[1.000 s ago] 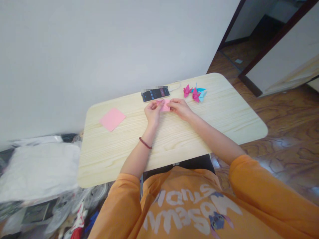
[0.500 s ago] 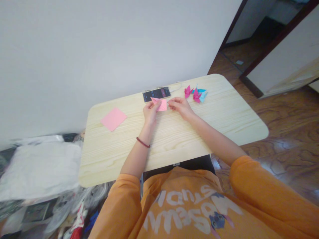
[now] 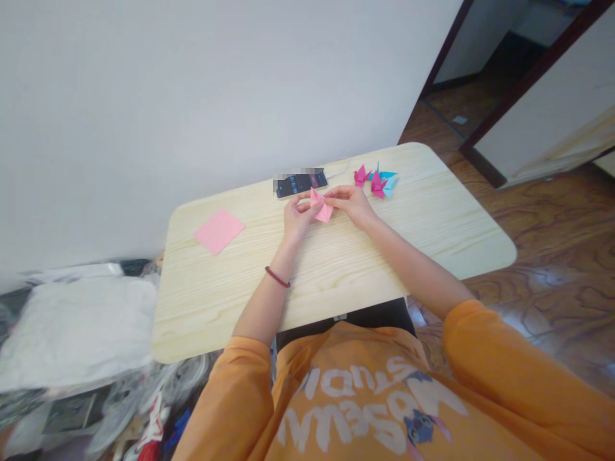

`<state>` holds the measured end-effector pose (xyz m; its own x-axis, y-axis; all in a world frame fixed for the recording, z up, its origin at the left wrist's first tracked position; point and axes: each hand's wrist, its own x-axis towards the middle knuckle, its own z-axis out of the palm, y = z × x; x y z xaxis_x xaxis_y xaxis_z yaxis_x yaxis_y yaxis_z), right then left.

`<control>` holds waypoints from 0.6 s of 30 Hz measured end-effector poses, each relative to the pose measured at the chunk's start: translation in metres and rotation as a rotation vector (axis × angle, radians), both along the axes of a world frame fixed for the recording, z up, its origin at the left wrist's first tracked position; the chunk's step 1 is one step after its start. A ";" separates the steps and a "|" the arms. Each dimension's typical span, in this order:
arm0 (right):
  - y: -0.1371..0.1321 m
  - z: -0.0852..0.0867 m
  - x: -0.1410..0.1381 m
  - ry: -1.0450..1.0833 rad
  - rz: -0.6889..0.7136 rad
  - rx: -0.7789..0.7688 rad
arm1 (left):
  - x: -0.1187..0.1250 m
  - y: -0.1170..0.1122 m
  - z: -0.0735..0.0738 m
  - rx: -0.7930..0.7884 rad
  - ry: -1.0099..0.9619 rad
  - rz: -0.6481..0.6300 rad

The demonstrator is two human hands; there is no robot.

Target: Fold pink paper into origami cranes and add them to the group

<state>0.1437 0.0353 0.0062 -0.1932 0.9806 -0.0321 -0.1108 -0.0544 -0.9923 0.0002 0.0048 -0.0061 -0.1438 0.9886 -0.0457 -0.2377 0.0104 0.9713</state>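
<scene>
A partly folded piece of pink paper (image 3: 321, 207) is held between both hands just above the light wooden table (image 3: 336, 262). My left hand (image 3: 296, 219) pinches its left side with thumb and fingers. My right hand (image 3: 352, 202) pinches its right side. A dark red bead bracelet is on my left wrist. Just behind the hands lies a dark phone (image 3: 300, 184) with its screen lit.
A flat pink paper square (image 3: 219, 230) lies at the table's left. Folded magenta and blue paper figures (image 3: 377, 179) sit at the back right, with a white cable beside the phone. White bags and clutter lie on the floor at left. Behind the table is a white wall.
The pink paper went from lying flat under both hands, to being lifted in the left hand alone, to now being pinched by both hands in a more pointed, folded shape.
</scene>
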 end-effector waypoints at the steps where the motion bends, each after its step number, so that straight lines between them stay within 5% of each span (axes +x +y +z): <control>1: 0.000 0.000 0.000 0.002 0.000 -0.003 | 0.000 -0.001 0.001 0.012 0.014 0.005; 18: 0.002 0.010 0.008 -0.070 0.120 0.028 | -0.005 -0.003 0.004 -0.042 0.173 -0.256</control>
